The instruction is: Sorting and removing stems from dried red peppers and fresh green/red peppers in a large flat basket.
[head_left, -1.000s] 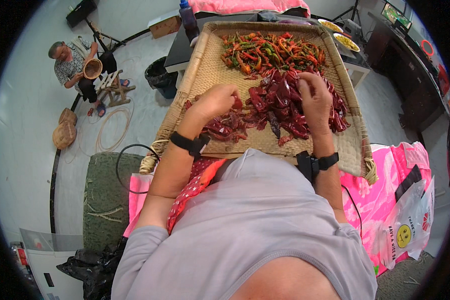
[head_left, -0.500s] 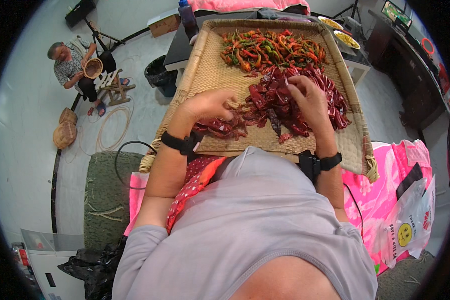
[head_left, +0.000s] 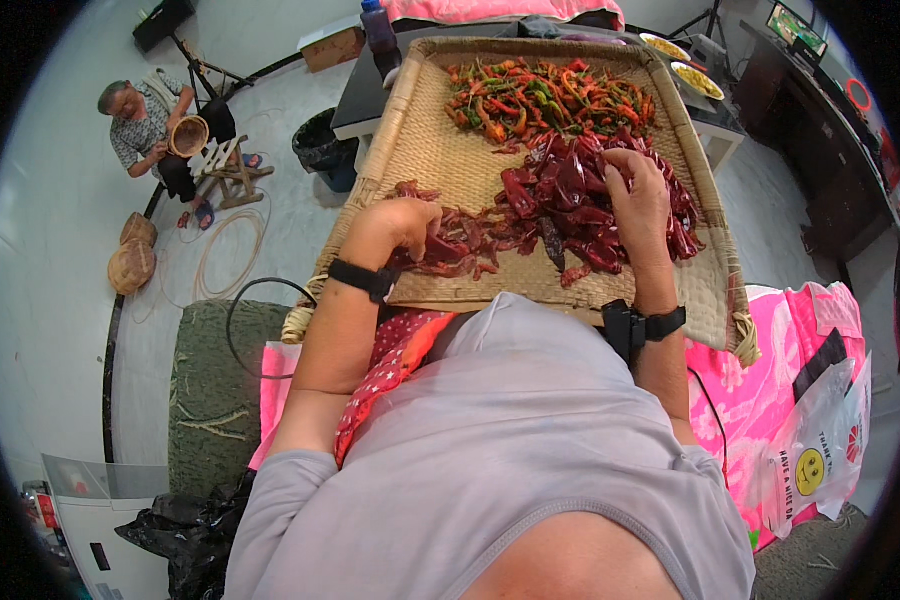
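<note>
A shallow woven bamboo tray [head_left: 390,140] lies in front of me. My left hand [head_left: 405,222] is over a smaller scatter of dark red dried peppers [head_left: 460,250] at the tray's near left, fingers curled down; what they hold is hidden. At the right, my right hand [head_left: 640,195] has its fingers bent on the large heap of glossy dark red peppers [head_left: 570,180]; I cannot make out what is in them. Smaller orange, red and green chillies [head_left: 530,95] form a pile at the tray's back.
A person [head_left: 155,125] sitting at the left holds a small woven basket [head_left: 188,136]. A bin [head_left: 320,150] stands beside a black table [head_left: 360,110] bearing a bottle [head_left: 378,30] and yellow dishes [head_left: 698,80]. Pink fabric [head_left: 730,410] and plastic bags [head_left: 810,460] are at my right.
My left hand has moved down and left from higher over the scatter onto it. My right hand dipped left, then moved back right on the heap.
</note>
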{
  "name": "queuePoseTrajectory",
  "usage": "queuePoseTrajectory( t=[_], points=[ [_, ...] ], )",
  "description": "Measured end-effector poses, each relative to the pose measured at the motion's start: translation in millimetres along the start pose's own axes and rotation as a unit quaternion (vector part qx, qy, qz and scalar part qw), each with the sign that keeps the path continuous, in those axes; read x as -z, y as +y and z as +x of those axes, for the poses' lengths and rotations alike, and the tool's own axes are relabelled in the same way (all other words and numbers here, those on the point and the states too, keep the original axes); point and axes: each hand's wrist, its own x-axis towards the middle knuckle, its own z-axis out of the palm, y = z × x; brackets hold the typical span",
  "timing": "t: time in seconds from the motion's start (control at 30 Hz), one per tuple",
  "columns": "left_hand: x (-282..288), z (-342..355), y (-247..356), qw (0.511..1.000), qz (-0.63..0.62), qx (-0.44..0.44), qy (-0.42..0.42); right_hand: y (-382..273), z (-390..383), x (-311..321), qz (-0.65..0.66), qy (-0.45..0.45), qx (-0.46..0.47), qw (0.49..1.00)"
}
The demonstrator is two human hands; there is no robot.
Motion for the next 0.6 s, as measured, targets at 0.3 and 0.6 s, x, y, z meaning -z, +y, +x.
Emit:
queuePoseTrajectory(
  t=[0.3,0.6],
  points=[
    [16,-28,29,0.994,-0.024,-0.064,0.082,-20,1,6,0.056,-0.006,0.012,0.998],
    [0,-20,69,0.924,-0.218,-0.279,0.145,-49,-9,-12,0.247,-0.289,0.072,0.922]
  ],
)
